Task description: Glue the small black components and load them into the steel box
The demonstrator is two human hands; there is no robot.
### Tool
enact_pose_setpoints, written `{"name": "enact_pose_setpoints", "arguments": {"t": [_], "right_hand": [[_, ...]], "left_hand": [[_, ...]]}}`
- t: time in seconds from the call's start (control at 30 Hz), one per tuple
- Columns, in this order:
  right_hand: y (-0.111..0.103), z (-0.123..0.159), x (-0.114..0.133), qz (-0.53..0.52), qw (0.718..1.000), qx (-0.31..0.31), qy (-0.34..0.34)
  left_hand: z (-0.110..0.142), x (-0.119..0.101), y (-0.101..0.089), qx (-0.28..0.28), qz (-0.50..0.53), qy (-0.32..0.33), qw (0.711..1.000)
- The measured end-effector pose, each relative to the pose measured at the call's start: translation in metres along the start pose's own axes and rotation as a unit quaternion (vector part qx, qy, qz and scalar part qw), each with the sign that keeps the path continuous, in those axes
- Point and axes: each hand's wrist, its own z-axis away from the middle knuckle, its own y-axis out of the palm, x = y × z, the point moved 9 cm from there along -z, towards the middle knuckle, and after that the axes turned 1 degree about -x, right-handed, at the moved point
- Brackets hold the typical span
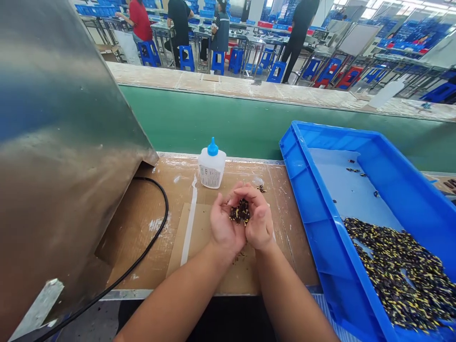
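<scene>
My left hand and my right hand are cupped together over the cardboard-covered bench. Between the palms lies a small heap of black and yellow pieces, too small to name. Fingers of both hands curl around the heap. A few similar pieces rest on the bench just beyond my right hand, and more bits lie below my wrists. Behind the hands stands a white squeeze bottle with a blue nozzle. At the right, a blue plastic crate holds a large spread of the same black and yellow pieces.
A big metal housing fills the left side, with a black cable curving across the bench. White tape runs along the cardboard. A green partition borders the back. Several people, blue stools and worktables are beyond it.
</scene>
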Motion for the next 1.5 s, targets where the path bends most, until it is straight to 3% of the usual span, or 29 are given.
{"name": "enact_pose_setpoints", "arguments": {"t": [0.1,0.27,0.37,0.53,0.63,0.77,0.93,1.1,1.2,1.33,1.43,1.5], "right_hand": [[0.002,0.0,0.005,-0.033,0.999,0.014,-0.023],[-0.001,0.0,0.006,-0.03,0.999,-0.013,-0.026],[-0.004,-0.002,0.007,-0.067,0.997,-0.043,-0.022],[-0.024,-0.004,0.006,-0.155,0.968,-0.196,-0.029],[-0.038,0.003,0.009,-0.123,0.944,-0.302,-0.046],[-0.047,0.011,0.006,-0.071,0.926,-0.369,-0.035],[-0.049,0.015,-0.01,-0.014,0.924,-0.382,0.013],[-0.04,0.018,0.003,0.099,0.933,-0.341,-0.054],[-0.039,0.019,0.014,0.089,0.931,-0.341,-0.094],[-0.058,0.015,0.026,0.05,0.91,-0.389,-0.136],[-0.09,0.009,0.02,0.051,0.888,-0.441,-0.12],[-0.115,0.006,0.008,0.041,0.875,-0.473,-0.091]], "left_hand": [[0.0,0.0,0.0,0.0,0.001,-0.001,1.0],[-0.005,0.002,-0.007,-0.017,-0.012,0.002,1.0],[-0.007,0.0,-0.005,0.007,-0.022,0.021,1.0],[-0.007,0.0,-0.002,0.021,-0.034,0.032,0.999],[-0.006,0.001,0.001,0.029,-0.031,0.022,0.999],[-0.004,0.0,0.002,0.024,-0.024,0.017,0.999],[-0.006,-0.001,-0.007,-0.012,-0.061,0.022,0.998],[-0.002,-0.007,-0.01,-0.021,-0.211,0.128,0.969],[0.005,-0.007,-0.001,-0.017,-0.266,0.173,0.948],[-0.003,-0.005,0.024,0.008,-0.262,0.108,0.959],[-0.021,-0.014,0.062,0.068,-0.297,0.082,0.949],[-0.035,-0.022,0.094,0.137,-0.39,0.124,0.902]]}}
